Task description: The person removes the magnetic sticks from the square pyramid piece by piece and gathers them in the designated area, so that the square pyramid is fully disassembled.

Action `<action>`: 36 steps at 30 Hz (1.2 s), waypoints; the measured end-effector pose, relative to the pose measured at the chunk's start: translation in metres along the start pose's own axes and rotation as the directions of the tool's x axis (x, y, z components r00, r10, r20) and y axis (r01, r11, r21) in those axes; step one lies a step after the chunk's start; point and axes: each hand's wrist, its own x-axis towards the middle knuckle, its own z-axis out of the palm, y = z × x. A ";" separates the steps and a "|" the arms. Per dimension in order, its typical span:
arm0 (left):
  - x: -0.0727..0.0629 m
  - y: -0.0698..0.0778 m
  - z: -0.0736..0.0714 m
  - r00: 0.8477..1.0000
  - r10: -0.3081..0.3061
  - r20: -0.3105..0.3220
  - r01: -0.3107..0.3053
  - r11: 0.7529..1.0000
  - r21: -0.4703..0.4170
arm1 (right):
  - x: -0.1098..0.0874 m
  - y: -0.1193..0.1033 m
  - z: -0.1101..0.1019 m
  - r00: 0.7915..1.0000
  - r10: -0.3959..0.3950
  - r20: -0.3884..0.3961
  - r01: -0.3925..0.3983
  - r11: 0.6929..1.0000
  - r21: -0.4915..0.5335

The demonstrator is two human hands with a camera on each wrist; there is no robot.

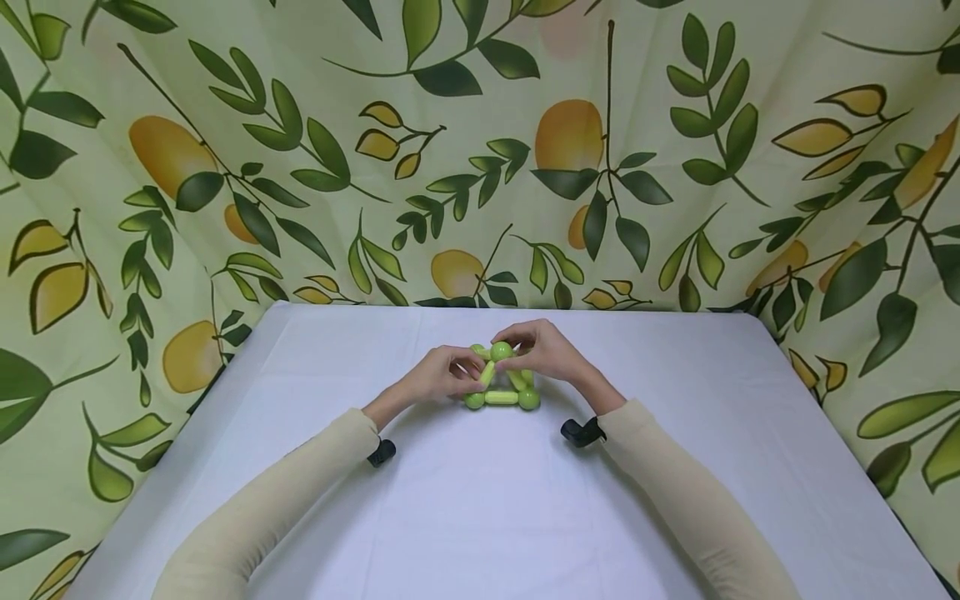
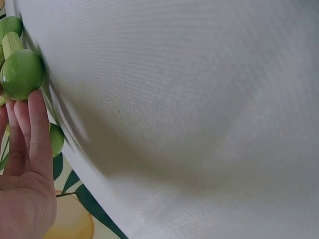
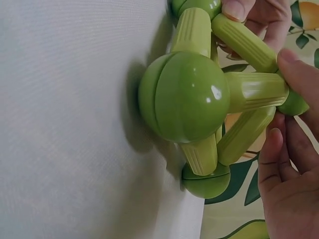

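A pyramid-shaped building toy of green balls and lighter green ribbed rods stands on the white-covered table. My left hand grips its left side, with the thumb on a slanting rod close to a bottom corner ball. In the left wrist view, that hand's fingertips touch a green ball. At the peak, my right hand pinches the top ball, where the slanting rods meet. The near right corner ball rests on the cloth. Fingers hide part of the far side.
A white cloth covers the table. Behind its far edge hangs a curtain printed with leaves and fruit, which also runs along both sides. Dark wrist devices sit at the sleeve cuffs.
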 end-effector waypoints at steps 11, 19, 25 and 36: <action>0.001 -0.001 0.001 1.000 0.024 0.004 -0.024 0.999 0.030 | 0.001 0.003 -0.001 0.999 -0.035 0.022 0.034 0.999 0.038; 0.001 0.000 0.001 1.000 0.011 0.026 -0.012 1.000 0.029 | 0.004 0.006 -0.003 0.997 -0.051 0.051 0.048 0.997 0.058; 0.001 0.000 0.000 1.000 0.014 0.026 -0.015 0.999 0.035 | 0.006 0.006 -0.004 0.995 -0.073 0.071 0.070 0.997 0.045; 0.002 -0.004 0.000 0.999 0.032 0.020 -0.033 0.998 0.050 | 0.004 0.002 0.000 0.994 -0.108 0.023 0.109 0.994 -0.031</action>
